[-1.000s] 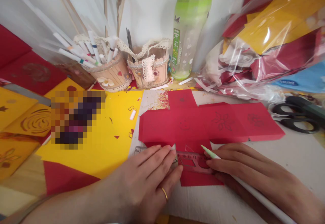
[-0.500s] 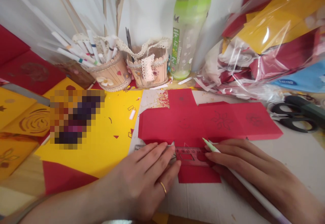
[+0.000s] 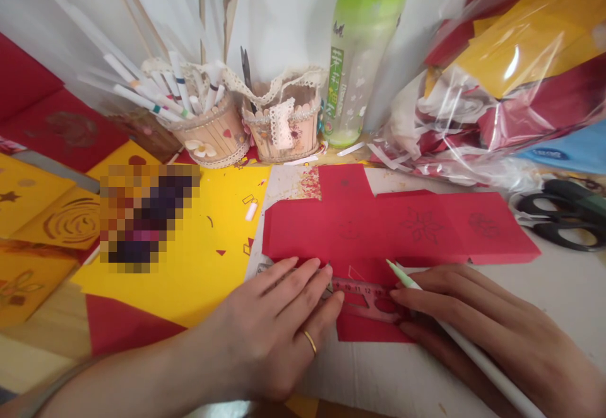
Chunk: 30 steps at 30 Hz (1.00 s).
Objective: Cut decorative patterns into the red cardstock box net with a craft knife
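A pale board lies over a wooden tabletop that backs onto a white wall. Along the wall stand 2 wooden baskets, the left basket full of white pens and the right basket trimmed with lace, then a green-topped bottle and a clear plastic bag of coloured paper.

On the board lies a red paper cut-out, cross-shaped, with floral outlines drawn on it. Its left edge runs just beside a yellow sheet, its right end reaches near black-handled scissors, and its lower flap extends toward the person between the hands.

A see-through ruler crosses that flap. The person's left hand lies flat over it, fingers outstretched, without clenching. The right hand grasps a green-tipped marker, its point at the ruler's upper edge; whether it touches the paper cannot be told. Board surface shows below the cut-out's right arm and between the wrists; the scissors bound the right side, the bag and baskets the back.
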Tool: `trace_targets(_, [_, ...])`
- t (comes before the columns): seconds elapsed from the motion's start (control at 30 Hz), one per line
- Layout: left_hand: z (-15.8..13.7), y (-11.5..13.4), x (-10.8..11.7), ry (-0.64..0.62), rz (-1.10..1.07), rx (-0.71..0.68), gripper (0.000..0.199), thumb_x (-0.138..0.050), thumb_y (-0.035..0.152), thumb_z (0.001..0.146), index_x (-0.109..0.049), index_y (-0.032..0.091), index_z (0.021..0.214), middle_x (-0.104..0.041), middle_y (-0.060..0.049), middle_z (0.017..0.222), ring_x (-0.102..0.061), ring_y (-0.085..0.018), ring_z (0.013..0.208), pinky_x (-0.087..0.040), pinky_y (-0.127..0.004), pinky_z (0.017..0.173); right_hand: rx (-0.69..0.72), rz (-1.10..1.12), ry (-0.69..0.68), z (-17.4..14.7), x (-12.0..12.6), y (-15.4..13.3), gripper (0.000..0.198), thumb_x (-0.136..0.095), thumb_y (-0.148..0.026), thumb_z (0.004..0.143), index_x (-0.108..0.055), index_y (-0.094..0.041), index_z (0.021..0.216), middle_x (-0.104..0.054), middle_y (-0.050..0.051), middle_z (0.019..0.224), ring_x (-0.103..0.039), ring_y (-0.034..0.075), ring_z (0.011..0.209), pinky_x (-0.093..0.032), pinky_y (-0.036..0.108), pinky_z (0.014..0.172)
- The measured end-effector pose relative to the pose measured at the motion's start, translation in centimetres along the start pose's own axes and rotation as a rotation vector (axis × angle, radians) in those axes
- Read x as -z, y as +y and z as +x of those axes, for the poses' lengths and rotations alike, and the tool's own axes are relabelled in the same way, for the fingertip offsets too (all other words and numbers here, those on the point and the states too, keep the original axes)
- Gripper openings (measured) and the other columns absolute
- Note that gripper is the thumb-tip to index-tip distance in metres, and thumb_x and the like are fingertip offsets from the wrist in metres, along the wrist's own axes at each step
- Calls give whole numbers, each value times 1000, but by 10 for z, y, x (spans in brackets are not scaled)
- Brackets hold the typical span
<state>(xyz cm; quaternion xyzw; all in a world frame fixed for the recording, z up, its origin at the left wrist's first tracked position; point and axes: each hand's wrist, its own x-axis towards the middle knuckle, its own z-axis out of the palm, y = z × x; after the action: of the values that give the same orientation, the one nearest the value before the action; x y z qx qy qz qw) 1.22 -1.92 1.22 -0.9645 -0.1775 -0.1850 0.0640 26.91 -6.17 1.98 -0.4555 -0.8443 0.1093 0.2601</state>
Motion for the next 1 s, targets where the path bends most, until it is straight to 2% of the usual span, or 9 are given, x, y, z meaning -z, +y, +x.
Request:
trace_targets(0.2, [0, -4, -3, 41, -14, 25, 34, -34, 12, 92, -58, 11, 115, -61, -11, 117, -53, -23, 113, -43, -39, 96, -5, -12, 2, -1, 1, 1, 20, -52, -19, 85, -55, -23, 105, -64, 6, 93, -65, 19, 78, -52, 27, 63])
trace_targets(0.4, [3, -7, 3, 81, -117, 52, 30, -37, 11, 92, -58, 16, 114, -65, -5, 109, -58, -15, 106, -45, -29, 93, -8, 17, -5, 0, 2, 2, 22, -54, -19, 83, -58, -22, 104, -65, 5, 91, -65, 17, 76, -52, 24, 61])
trace_targets(0.5, [5, -7, 4, 96, -140, 56, 29, -38, 13, 93, -58, 17, 114, -67, -2, 105, -58, -14, 106, -44, -30, 95, -8, -6, 16, -1, 0, 2, 21, -55, -19, 83, -58, -22, 103, -63, 5, 93, -65, 16, 76, -52, 22, 61])
trace_targets(0.73, [10, -16, 0, 79, 7, 13, 16, -54, 23, 88, -64, 18, 100, -68, -2, 105, -64, -16, 95, -52, -32, 83, 60, -128, 82, -11, -3, 6, 16, -52, -20, 85, -59, -20, 100, -59, 4, 93, -63, 13, 73, -50, 21, 62])
trace_targets(0.87, [8, -19, 2, 54, 2, -44, 20, -48, 16, 90, -63, 14, 103, -67, -6, 106, -62, -18, 99, -53, -29, 81, 66, -133, 76, -10, 0, 4, 16, -52, -21, 86, -60, -20, 100, -60, 4, 91, -63, 15, 73, -49, 22, 60])
trace_targets(1.0, [3, -16, 4, 76, -78, -23, 27, -39, 15, 94, -60, 14, 111, -66, -6, 107, -60, -18, 101, -49, -31, 86, 67, -117, 70, -7, -1, 3, 16, -52, -20, 86, -59, -20, 100, -61, 4, 90, -62, 15, 72, -49, 24, 60])
